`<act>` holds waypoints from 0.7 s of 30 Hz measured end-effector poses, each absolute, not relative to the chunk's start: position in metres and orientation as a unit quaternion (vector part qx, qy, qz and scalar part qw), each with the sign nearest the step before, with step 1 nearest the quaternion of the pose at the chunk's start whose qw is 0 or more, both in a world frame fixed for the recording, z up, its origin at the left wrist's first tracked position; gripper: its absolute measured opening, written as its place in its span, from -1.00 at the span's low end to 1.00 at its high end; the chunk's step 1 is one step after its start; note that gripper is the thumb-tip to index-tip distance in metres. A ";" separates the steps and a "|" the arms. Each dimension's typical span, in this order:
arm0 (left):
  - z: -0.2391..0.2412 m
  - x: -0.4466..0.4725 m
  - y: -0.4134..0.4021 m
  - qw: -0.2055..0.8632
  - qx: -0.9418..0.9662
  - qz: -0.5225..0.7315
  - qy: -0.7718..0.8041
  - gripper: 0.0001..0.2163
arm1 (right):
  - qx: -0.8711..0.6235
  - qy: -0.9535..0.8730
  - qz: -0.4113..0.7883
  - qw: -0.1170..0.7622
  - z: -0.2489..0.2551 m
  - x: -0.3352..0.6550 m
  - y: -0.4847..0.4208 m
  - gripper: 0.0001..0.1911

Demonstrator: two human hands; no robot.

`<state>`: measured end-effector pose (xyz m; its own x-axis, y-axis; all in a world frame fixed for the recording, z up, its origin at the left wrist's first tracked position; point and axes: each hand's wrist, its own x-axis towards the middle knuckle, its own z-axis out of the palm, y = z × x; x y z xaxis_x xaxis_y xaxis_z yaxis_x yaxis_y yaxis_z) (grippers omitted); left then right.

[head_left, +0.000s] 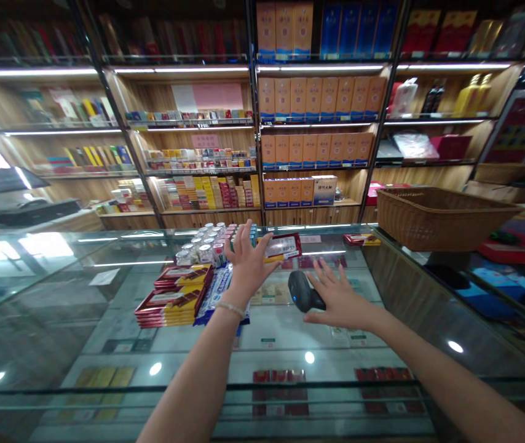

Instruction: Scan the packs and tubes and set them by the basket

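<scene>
Left hand (248,266) over the glass counter (106,320), fingers stretched out and open, thumb at the edge of a red pack (284,247). Right hand (342,298) has fingers splayed wide, with the black scanner (303,290) against its thumb side, not clasped. Stacked red bars (174,298) and small jars (200,249) lie left. Wicker basket (438,215) sits far right.

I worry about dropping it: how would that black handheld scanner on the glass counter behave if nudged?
The scanner looks like rigid, rounded plastic, so it would probably slide easily on the smooth glass counter and may rock or tip. Small beside the right hand, it is likely light.
</scene>
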<state>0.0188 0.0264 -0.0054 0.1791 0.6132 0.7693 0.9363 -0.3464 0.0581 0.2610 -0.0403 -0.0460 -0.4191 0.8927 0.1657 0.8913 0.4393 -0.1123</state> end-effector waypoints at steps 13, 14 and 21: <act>0.002 0.022 0.019 0.219 -0.751 -0.368 -0.503 -0.36 | -0.589 -0.756 -0.115 0.262 0.000 0.263 0.024 -0.06; 0.002 0.022 0.019 0.222 -0.753 -0.368 -0.498 -0.35 | -0.584 -0.755 -0.124 0.271 -0.003 0.261 0.026 -0.07; 0.002 0.027 0.016 0.230 -0.770 -0.358 -0.476 -0.34 | -0.556 -0.748 -0.144 0.331 -0.023 0.263 0.025 -0.31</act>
<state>0.0271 0.0155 0.0020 0.2917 0.5680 0.7696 0.8971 -0.4415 -0.0142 0.2632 0.0245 -0.0230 -0.1612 0.7370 0.6564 0.9281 0.3393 -0.1531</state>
